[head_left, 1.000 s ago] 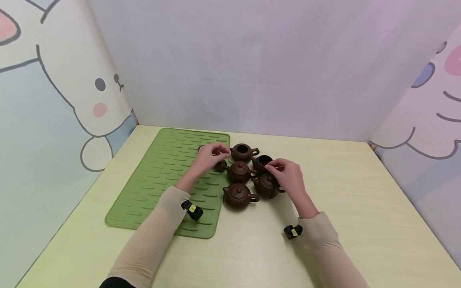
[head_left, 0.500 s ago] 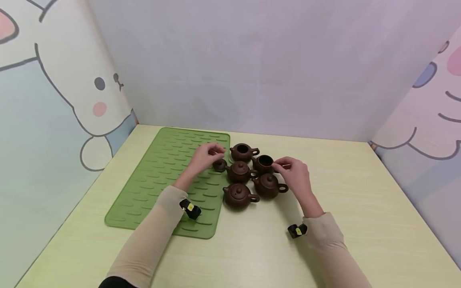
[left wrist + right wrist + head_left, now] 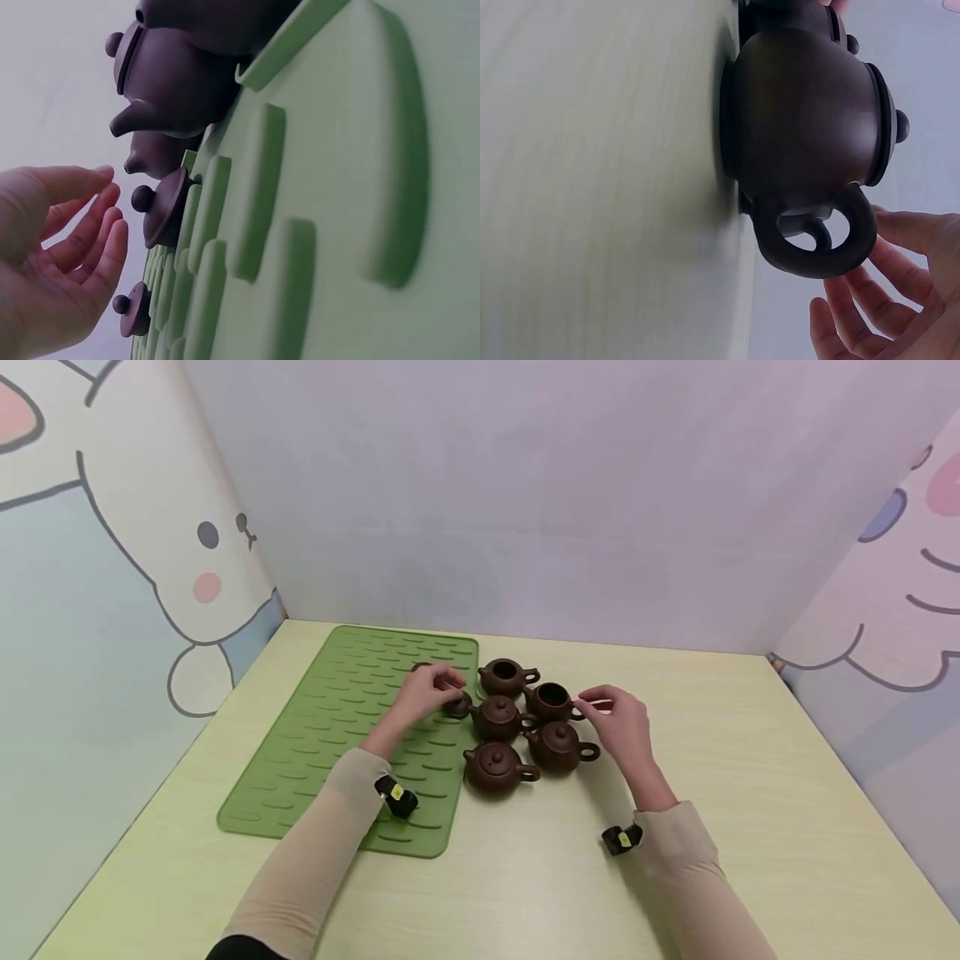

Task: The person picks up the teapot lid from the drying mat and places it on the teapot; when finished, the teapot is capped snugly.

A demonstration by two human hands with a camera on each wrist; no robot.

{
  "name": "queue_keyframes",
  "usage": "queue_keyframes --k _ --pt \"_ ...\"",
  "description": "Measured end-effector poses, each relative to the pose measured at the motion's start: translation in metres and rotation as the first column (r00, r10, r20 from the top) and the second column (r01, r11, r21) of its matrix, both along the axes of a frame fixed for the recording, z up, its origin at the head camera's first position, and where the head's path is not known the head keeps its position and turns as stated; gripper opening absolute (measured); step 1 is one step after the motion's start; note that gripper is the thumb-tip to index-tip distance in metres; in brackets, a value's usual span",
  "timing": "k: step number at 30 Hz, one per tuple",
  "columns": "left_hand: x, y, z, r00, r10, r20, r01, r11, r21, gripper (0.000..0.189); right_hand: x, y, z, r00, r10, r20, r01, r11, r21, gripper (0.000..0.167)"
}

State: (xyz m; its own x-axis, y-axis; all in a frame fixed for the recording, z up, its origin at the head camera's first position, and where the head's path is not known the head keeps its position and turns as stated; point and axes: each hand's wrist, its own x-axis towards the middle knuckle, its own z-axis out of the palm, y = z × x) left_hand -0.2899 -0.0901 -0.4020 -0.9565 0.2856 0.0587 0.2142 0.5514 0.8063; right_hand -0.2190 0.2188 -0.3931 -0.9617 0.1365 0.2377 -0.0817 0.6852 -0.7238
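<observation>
Over the green mat's right edge, my left hand [image 3: 426, 691] hovers with loosely bent fingers and nothing between them. Beside it on the mat lies a dark brown teapot lid [image 3: 166, 210], its knob apart from my fingertips. A second lid [image 3: 136, 310] lies farther back, partly hidden by the hand in the head view. My right hand [image 3: 618, 722] is next to the handle of a lidless teapot [image 3: 551, 700]; its thumb and fingers are spread, and whether they touch the handle cannot be told. In the right wrist view, a lidded teapot [image 3: 802, 112] partly blocks that handle.
Another lidless teapot [image 3: 504, 677] stands at the back of the cluster. Two more lidded teapots, the middle one [image 3: 498, 718] and the front one [image 3: 495, 768], stand along the edge of the green mat [image 3: 330, 760]. All rest close together on the pale wooden table [image 3: 712, 760].
My right hand has drawn back to the right from above the lidless teapot, uncovering it and the lidded one's handle. My left hand has shifted slightly left, exposing the near lid. The teapots have stayed put.
</observation>
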Motion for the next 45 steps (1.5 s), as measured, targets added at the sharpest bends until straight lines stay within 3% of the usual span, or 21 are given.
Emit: queue_keyframes --k 5,10,20,36,45 --pt "0.000 0.001 -0.002 0.999 0.007 0.045 -0.006 1.000 -0.028 0.022 -0.003 0.003 -0.004 1.000 -0.006 0.024 0.005 1.000 0.017 0.029" --pt "-0.001 0.001 -0.004 0.996 0.028 0.086 -0.024 0.999 -0.038 0.022 -0.008 0.005 -0.008 0.995 0.036 0.097 -0.039 0.999 0.032 0.033" --pt "-0.003 0.002 -0.003 0.998 0.025 0.053 -0.019 0.994 -0.106 0.017 -0.016 0.003 -0.011 0.989 0.067 0.132 -0.068 0.998 0.010 0.023" --pt "-0.010 0.005 0.024 0.998 0.050 0.030 -0.047 0.995 -0.086 0.018 -0.025 -0.004 -0.008 0.989 0.046 0.140 -0.050 0.999 0.021 0.018" --pt "-0.011 0.013 0.036 1.000 0.031 0.000 -0.030 0.996 -0.084 0.018 -0.028 -0.007 -0.006 0.990 0.055 0.126 -0.062 0.997 0.046 0.016"
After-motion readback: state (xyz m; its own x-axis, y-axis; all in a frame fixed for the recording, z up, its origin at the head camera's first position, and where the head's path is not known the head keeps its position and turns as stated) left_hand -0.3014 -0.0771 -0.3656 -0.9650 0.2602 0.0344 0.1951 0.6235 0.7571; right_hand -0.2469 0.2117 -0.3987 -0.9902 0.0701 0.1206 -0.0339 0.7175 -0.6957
